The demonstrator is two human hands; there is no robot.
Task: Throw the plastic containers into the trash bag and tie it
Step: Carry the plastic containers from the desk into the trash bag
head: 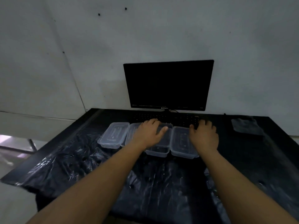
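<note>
Several clear plastic containers stand in a row on the black desk: a left one, a middle one and a right one. A black trash bag lies flat and crinkled on the desk in front of them. My left hand lies over the middle containers, palm down with fingers spread. Over the far right edge of the right container, my right hand is also palm down, its fingers reaching the keyboard. Neither hand visibly grips anything.
A dark monitor stands at the back against the wall, with a black keyboard right behind the containers. A folded dark plastic item lies at the far right. The desk's left edge drops to the floor.
</note>
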